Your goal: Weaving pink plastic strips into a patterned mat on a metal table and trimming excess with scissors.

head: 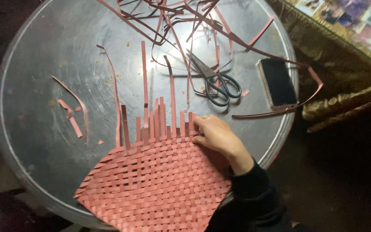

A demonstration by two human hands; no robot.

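One hand in my view, right hand [216, 135], fingers flat pressing woven red strip mat [159, 184], scissors [213, 79] at 12 o'clock.

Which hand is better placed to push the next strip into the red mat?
Probably the right hand: it rests on the woven mat's top edge beside the loose strip ends. The left hand is out of view.

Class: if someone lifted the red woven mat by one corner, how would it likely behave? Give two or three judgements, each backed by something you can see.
The woven mat would probably sag, since it is made of thin flat strips. It likely weighs little for its size. Its far edge is unfinished, with loose strip ends sticking out beside the right hand, so that weave may loosen if tugged.
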